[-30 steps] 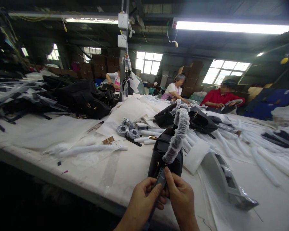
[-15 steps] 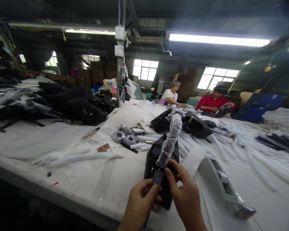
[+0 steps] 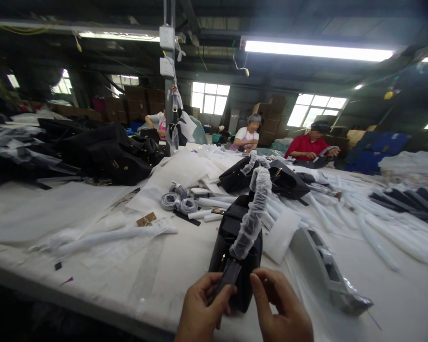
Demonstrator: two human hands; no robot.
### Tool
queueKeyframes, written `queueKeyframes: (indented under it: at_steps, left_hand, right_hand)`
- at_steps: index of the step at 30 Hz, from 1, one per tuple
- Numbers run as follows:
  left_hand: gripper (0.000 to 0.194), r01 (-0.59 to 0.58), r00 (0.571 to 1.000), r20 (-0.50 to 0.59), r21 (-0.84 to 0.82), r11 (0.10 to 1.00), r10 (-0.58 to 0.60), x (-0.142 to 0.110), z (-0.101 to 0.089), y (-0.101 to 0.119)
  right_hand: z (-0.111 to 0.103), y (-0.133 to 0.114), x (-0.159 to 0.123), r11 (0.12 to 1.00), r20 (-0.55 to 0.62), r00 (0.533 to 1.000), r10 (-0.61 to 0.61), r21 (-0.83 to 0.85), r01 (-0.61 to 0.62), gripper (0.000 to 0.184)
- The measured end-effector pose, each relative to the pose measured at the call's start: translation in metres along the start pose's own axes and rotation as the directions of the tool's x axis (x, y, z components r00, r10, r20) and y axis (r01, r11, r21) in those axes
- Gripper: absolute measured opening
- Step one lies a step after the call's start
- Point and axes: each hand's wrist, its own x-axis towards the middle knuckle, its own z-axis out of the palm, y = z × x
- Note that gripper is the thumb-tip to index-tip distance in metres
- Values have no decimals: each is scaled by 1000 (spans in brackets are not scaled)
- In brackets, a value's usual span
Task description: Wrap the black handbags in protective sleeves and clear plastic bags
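Note:
A small black handbag stands on the white table right in front of me. Its handle is wrapped in white foam sheet and arches up over the bag. My left hand pinches a dark strip at the handle's lower end, against the bag's near side. My right hand is beside it, thumb and fingers curled and slightly apart, just off the strip and holding nothing I can see.
A grey tape dispenser lies to the right of the bag. Foam-wrapped rolls, white foam tubes and more black bags lie across the table. Three people work at the far side, one in red.
My right hand has come off the strip and drawn back toward me. The left hand keeps its pinch. The view has shifted slightly to the right.

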Motion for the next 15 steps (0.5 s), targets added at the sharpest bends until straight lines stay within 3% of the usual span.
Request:
queueKeyframes:
  at_steps: [2, 6, 7, 9, 11, 15]
  left_hand:
    - [61, -7, 999, -36, 38, 999, 9, 0, -1, 1]
    - [62, -33, 993, -111, 67, 997, 40, -1, -4, -2]
    - [62, -35, 992, -117, 67, 997, 43, -1, -5, -3]
    - [61, -35, 992, -117, 66, 997, 43, -1, -5, -4]
    - [61, -28, 993, -109, 62, 998, 35, 0, -5, -6]
    - [63, -23, 994, -109, 63, 998, 30, 1, -3, -10]
  right_hand:
    - [-9, 11, 3, 1000, 45, 999, 26, -4, -26, 25]
    - [-63, 59, 44, 969, -97, 994, -60, -244, 35, 28]
    - [-82, 75, 58, 946, -143, 989, -20, -322, -28, 36]
    - [-120, 105, 84, 906, -169, 966, 197, -345, -245, 53]
    - [-148, 129, 102, 860, -160, 922, 353, -333, -387, 52]
    - [-170, 149, 107, 792, -36, 820, 572, -235, -563, 45]
